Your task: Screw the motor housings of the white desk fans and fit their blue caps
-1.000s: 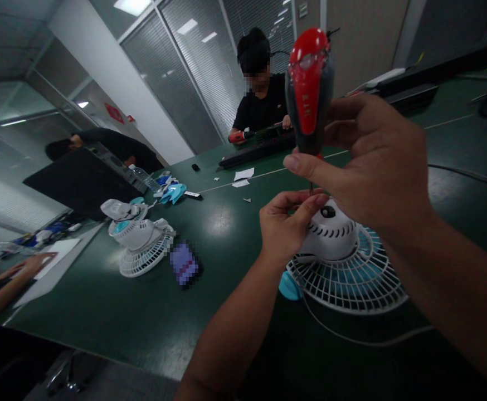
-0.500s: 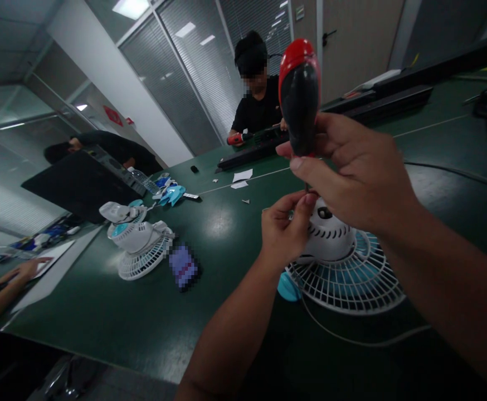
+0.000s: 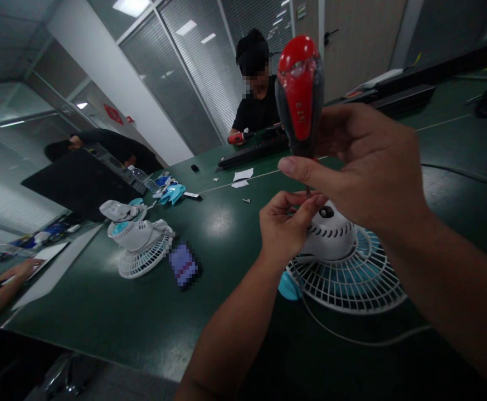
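Screwdriver (image 3: 301, 106) tip hidden by left fingers (image 3: 310, 209); purple object (image 3: 184, 265) pixelated; wearer's 2 forearms (image 3: 235, 323) cut off at edges.

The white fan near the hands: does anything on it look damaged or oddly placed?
The fan lies face-down on the green table, unusual for a fan; no damage shows, but the left hand hides part.

We classify this place as an office room used as a workshop. We note blinds (image 3: 172, 72) behind glass partitions, a ceiling light (image 3: 131, 6), and a green desk (image 3: 222, 256) carrying fans (image 3: 331, 242), a computer case (image 3: 72, 184) and, above it, a screwdriver (image 3: 301, 94).
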{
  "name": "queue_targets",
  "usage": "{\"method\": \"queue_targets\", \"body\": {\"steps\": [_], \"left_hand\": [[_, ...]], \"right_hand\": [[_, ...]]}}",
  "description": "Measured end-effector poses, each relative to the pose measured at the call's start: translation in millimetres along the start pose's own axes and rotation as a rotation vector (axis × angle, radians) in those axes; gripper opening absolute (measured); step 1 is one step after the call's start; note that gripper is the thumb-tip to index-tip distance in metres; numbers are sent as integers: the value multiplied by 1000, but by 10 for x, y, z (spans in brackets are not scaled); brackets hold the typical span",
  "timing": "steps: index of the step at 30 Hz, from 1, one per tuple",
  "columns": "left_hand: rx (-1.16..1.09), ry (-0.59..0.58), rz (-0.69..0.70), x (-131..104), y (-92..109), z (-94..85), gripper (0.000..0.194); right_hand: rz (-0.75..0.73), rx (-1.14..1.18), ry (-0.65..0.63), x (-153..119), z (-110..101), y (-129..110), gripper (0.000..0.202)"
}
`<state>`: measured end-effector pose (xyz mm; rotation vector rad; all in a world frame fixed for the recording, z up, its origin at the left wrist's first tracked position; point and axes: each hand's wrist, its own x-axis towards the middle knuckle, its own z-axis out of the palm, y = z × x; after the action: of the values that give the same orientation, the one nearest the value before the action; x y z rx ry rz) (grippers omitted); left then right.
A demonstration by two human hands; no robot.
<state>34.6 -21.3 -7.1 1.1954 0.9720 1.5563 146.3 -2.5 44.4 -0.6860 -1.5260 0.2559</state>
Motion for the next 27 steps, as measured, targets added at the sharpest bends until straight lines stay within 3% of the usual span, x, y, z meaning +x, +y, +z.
{"method": "queue_targets", "body": {"steps": [4, 8, 14, 21, 27], "left_hand": [[-106, -17, 10, 3, 0, 7, 28], [-103, -42, 19, 24, -38, -7, 31], [-67, -54, 41, 19, -119, -36, 19], [21, -192, 133, 14, -184, -115, 38], [54, -149, 168, 35, -237, -136, 31]], "right_hand": [[-7, -21, 77, 10, 13, 5, 53], [-61, -54, 91, 11, 21, 25, 44], [-38, -102, 40, 15, -7, -28, 44], [-22, -131, 19, 20, -32, -30, 46], [-65, -90, -8, 25, -29, -21, 35]]}}
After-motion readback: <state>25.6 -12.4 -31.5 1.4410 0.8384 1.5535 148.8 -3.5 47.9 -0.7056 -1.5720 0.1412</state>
